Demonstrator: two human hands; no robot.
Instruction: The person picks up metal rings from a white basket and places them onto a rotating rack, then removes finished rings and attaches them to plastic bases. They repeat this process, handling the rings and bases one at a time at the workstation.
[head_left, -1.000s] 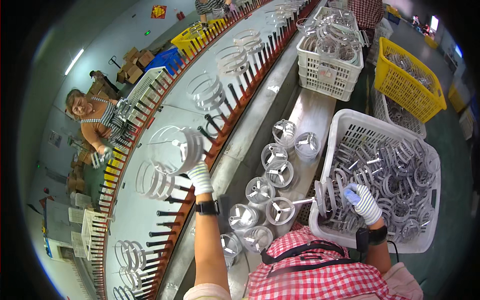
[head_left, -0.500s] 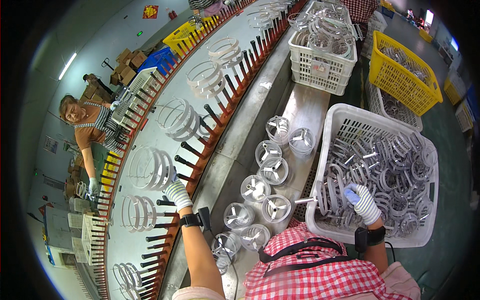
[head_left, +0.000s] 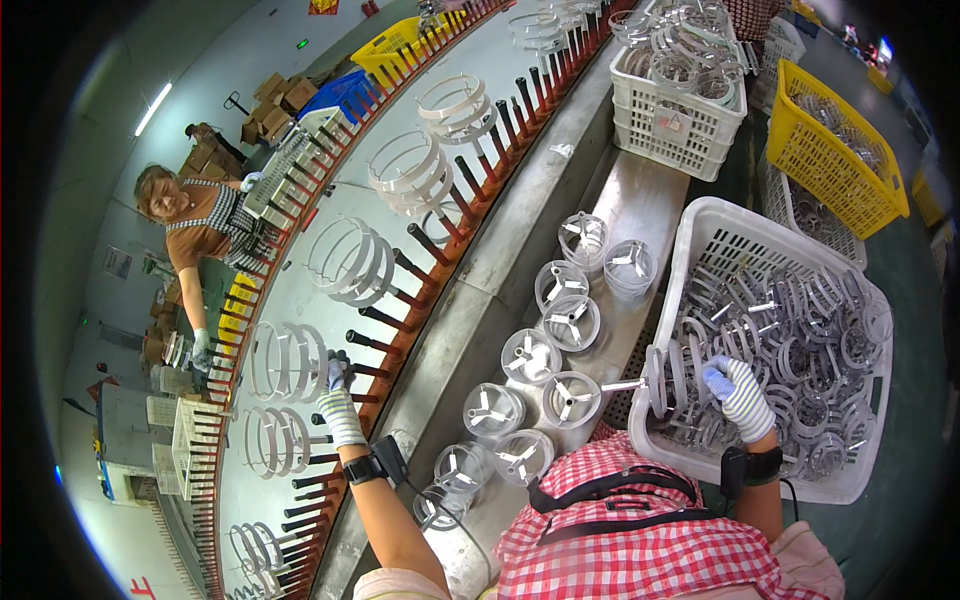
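My left hand [head_left: 343, 410], in a striped glove, is at the conveyor's inner edge. Its fingers are closed at the right side of a pale three-ring frame [head_left: 288, 362], beside a black-tipped peg; the exact hold is partly hidden. My right hand [head_left: 740, 400], also gloved, is curled over the white crate [head_left: 700, 215] on my right. It grips a clear ring frame [head_left: 672, 378] whose white stem juts left past the crate's rim. Many similar clear rings [head_left: 790, 340] lie heaped under and around this hand.
Between conveyor and crate, several clear cups with white three-arm hubs [head_left: 570, 398] stand on a metal ledge [head_left: 640, 185]. A stacked white crate [head_left: 675, 120] and a yellow crate [head_left: 835, 150] stand farther off. A co-worker [head_left: 205, 225] reaches to the conveyor's far side. Pegs [head_left: 410, 270] line the belt.
The view has shifted, so most things sit farther right. The conveyor's ring frames have moved toward me, and my left hand has moved along with one. My right hand keeps its place over the crate.
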